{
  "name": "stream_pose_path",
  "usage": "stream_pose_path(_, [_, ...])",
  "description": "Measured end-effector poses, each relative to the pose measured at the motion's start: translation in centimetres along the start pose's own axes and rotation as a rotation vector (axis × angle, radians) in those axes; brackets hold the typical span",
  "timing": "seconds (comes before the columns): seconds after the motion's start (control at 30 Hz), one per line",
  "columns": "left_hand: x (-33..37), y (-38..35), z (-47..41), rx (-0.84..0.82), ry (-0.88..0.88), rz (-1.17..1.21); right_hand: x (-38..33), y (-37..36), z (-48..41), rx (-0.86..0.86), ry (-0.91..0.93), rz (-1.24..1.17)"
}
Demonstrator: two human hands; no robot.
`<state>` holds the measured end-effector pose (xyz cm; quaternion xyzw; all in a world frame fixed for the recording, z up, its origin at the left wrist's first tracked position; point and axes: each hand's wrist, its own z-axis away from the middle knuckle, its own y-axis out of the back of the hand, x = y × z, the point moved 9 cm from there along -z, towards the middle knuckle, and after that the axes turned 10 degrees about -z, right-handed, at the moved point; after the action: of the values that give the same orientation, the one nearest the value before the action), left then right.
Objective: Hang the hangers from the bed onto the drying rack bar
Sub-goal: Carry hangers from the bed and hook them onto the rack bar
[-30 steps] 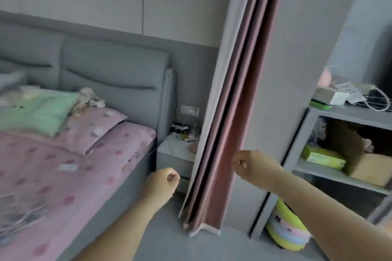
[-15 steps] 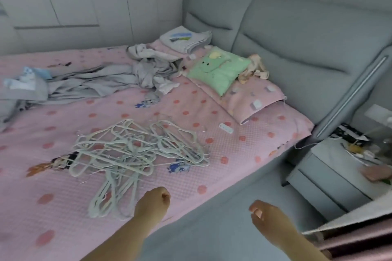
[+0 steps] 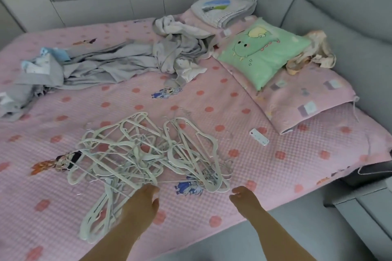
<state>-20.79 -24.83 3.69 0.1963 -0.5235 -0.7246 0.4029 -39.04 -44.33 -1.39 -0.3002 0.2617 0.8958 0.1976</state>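
In the head view, a tangled pile of white hangers (image 3: 148, 150) lies on the pink bed (image 3: 265, 176). The left hand (image 3: 140, 203) is at the near edge of this pile with bent fingers (image 3: 153, 189); I cannot tell if it has hold of a hanger. The right hand (image 3: 246, 201) is just beside the pile's near right end, its fingers loosely curled and holding nothing. Behind the pile lie crumpled grey clothes (image 3: 127, 63). To the right of the pile is 1 small white remote (image 3: 259, 137), and further right behind it a green pillow (image 3: 263, 53).
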Motion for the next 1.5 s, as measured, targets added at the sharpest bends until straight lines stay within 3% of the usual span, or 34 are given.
stream_pose_path(0.23, [-0.8, -2.9, -4.6, -0.147, 0.020, -0.209, -1.0, -1.7, -5.2, 0.036, 0.016, 0.029])
stream_pose_path(0.43, [-2.0, -5.9, -8.9, -0.226, -0.037, -0.257, -0.9, -3.9, -7.4, 0.014, -0.156, -0.263])
stream_pose_path(0.67, [-2.8, -7.2, -11.2, -0.332, -0.200, -0.400, -2.0, -5.2, -8.5, 0.102, -0.217, -0.384])
stream_pose_path(0.77, [-3.1, -6.9, -11.7, -0.374, -0.271, -0.406, -3.0, -4.5, -8.1, 0.184, -0.162, -0.430])
stream_pose_path(1.0, [-3.3, -5.0, -12.7, -0.473, -0.442, -0.324, -7.0, 0.0, -5.4, 0.383, 0.054, -0.217])
stream_pose_path(1.1, [-2.6, -2.3, -13.6, -0.403, -0.409, -0.338, -9.3, 1.4, -3.3, 0.448, 0.109, -0.228])
stream_pose_path(1.23, [2.0, 2.2, -14.5, -0.302, -0.409, -0.091, -12.4, 1.7, 0.4, 0.501, 0.245, -0.080])
stream_pose_path(1.37, [11.0, 7.9, -12.3, -0.402, -0.494, 0.386, -15.4, 1.5, 5.2, 0.605, 0.387, 0.128])
stream_pose_path(1.5, [16.4, 10.2, -9.3, -0.594, -0.326, 0.792, -16.8, 2.2, 10.6, 0.714, 0.410, 0.265])
